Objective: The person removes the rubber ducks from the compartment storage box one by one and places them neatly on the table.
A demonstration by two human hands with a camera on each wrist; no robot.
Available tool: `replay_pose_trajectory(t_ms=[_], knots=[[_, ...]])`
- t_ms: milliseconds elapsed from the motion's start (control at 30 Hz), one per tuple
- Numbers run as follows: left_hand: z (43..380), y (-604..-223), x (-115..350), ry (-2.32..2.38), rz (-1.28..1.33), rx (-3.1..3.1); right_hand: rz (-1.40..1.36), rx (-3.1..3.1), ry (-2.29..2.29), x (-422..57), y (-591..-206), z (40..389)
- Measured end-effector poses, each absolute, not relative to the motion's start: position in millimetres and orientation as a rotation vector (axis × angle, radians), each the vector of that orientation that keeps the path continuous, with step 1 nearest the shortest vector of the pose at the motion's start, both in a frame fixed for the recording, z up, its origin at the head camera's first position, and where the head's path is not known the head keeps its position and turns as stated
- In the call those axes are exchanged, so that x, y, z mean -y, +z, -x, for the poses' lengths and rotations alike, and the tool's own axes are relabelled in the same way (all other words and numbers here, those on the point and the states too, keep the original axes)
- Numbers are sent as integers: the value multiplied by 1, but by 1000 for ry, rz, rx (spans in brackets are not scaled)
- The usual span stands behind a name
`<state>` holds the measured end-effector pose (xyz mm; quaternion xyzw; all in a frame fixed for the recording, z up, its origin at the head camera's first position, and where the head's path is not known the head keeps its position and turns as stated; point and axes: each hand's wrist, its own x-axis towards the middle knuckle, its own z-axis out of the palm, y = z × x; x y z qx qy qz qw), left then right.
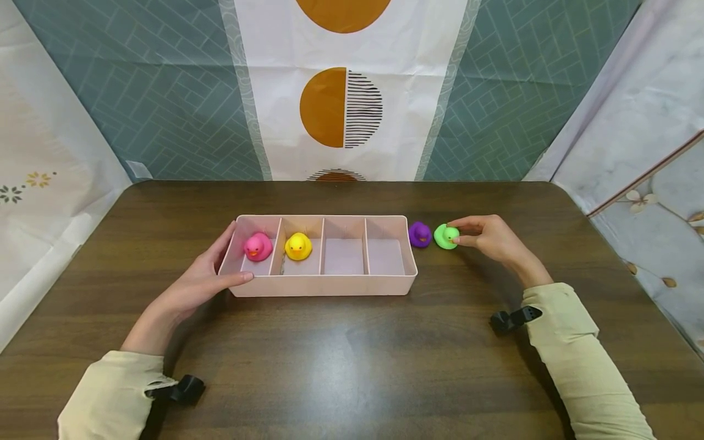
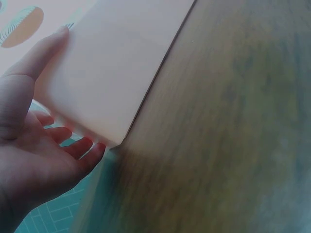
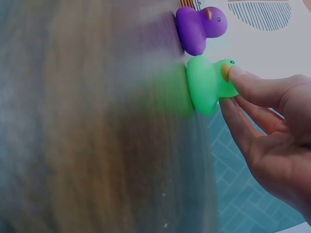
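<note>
A pale pink divided box (image 1: 321, 285) has four compartments in a row. In its leftmost one sits a pink rubber duck (image 1: 258, 247), and beside it in the second a yellow rubber duck (image 1: 299, 246). My left hand (image 1: 206, 272) holds the box's left end, thumb along the front wall (image 2: 107, 63) and fingers at the end wall. Right of the box stands a purple rubber duck (image 1: 420, 234). Beyond that, my right hand (image 1: 489, 240) pinches a green rubber duck (image 1: 444, 236) by its head; the right wrist view shows the thumb at its beak (image 3: 225, 72).
Everything stands on a dark brown wooden table (image 1: 330, 354). A patterned cloth (image 1: 346, 104) hangs behind the table's far edge, with white fabric (image 1: 632, 153) to the right and more white fabric (image 1: 49, 146) on the left.
</note>
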<state>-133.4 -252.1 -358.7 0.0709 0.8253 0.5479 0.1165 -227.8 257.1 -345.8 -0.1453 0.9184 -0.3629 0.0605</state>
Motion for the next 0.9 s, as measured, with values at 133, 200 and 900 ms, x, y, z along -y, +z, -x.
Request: replay_pose_trajectory(t_ms=[133,200,900], knots=[[134,-358,252,1606,-213,-2415,436,-2750,-1106,-258,-345,228],[134,-358,252,1606,-218,-2414,439,-2737,-1110,-258,-344,228],[134,-360,253,1605,-219,-2420,434,-2805,-1138,-260,-333,223]])
